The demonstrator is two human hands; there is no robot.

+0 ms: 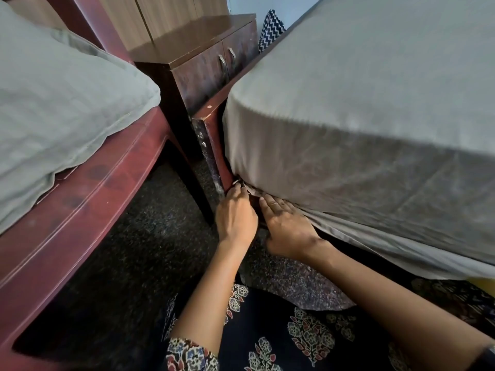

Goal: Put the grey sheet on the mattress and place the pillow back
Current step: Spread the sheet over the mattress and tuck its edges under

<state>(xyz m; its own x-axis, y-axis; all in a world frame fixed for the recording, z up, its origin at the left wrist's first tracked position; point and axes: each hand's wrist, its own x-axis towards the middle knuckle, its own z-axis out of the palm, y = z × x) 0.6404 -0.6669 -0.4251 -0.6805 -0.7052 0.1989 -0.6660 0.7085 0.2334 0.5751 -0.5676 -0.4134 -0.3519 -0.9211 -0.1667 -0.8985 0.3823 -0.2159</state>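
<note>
The left hand (235, 211) has its fingers curled, pinching the corner of the grey sheet (375, 76) right against the red bed post (214, 145). Just beside it, the right hand (288, 226) lies flat with its fingers straight, pressing the hem under the mattress (348, 170); the fingertips are hidden by the fold.

From the hands, the untucked hem runs away to the right along the mattress's lower edge and hangs loose there. The right hand is nearer to it, so the next tuck probably falls to that hand.

The sheet already covers the top and near side. Well apart on the left, a grey pillow (67, 103) rests on a neighbouring red frame (88, 210), not yet returned.
</note>
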